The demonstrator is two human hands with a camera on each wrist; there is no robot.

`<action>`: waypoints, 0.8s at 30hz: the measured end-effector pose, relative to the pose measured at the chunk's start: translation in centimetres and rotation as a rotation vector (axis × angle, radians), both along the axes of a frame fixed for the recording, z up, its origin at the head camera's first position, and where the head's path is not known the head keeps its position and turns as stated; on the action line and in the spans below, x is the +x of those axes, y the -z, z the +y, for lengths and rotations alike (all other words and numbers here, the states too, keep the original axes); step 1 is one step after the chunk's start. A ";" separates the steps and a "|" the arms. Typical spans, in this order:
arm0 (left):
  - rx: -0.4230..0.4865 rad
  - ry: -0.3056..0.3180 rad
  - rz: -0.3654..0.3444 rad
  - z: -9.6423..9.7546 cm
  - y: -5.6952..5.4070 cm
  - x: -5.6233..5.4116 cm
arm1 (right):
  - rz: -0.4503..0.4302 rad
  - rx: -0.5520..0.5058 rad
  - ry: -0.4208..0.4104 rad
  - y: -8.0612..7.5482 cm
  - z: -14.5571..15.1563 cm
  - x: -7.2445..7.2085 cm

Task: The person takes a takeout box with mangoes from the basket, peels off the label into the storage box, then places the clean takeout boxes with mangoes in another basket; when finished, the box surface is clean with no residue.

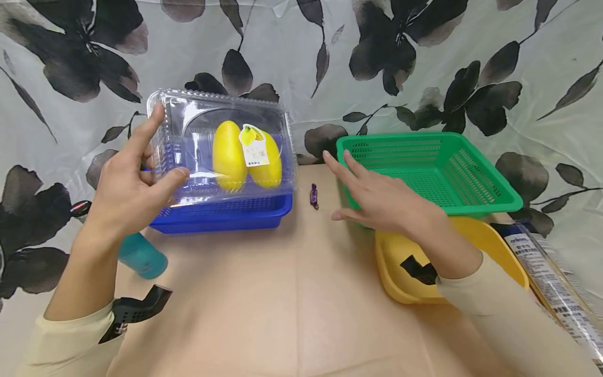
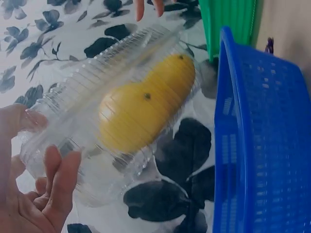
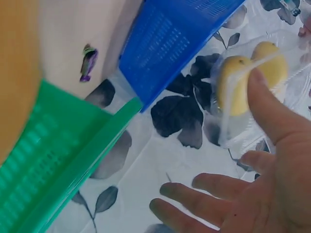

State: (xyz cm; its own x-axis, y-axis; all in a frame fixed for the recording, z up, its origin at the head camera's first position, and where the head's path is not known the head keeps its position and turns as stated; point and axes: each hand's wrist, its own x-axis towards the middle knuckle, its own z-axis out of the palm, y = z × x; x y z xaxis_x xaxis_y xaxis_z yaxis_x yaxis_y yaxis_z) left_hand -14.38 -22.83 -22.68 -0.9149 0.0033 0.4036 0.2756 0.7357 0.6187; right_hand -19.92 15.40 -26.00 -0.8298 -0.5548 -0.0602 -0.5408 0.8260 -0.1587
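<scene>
My left hand (image 1: 129, 183) grips the left end of a clear plastic clamshell box (image 1: 188, 157), thumb on the near side. Inside the box lie two yellow mangoes (image 1: 229, 154), one bearing a white tag (image 1: 255, 147). The box is held above a blue basket (image 1: 221, 217), tilted in the head view. My right hand (image 1: 381, 201) is spread over the left side of a green basket (image 1: 471, 167), holding nothing. Between the two baskets a small purple wrapped candy (image 1: 313, 196) lies on the table. The left wrist view shows the mangoes (image 2: 131, 111) through the ribbed plastic.
A yellow basin (image 1: 391, 272) stands in front of the green basket, partly under my right forearm. Clear packaging with printed labels (image 1: 551, 277) lies at the far right. A teal cylinder (image 1: 143, 256) lies beside my left wrist. Flower-patterned cloth (image 1: 301, 63) hangs behind the table.
</scene>
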 end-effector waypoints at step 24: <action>0.309 0.438 -0.231 3.4 3.0 4.1 | 0.160 -0.235 -0.160 3.2 4.2 5.2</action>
State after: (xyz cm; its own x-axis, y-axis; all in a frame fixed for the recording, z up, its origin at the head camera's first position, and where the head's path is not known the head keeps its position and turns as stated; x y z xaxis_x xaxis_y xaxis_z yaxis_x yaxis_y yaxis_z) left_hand -10.30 -19.47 -25.72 -0.9193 0.3150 0.2359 0.3455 0.3591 0.8670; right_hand -14.69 19.64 -29.19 -0.7197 -0.6620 0.2093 -0.6941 0.6796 -0.2376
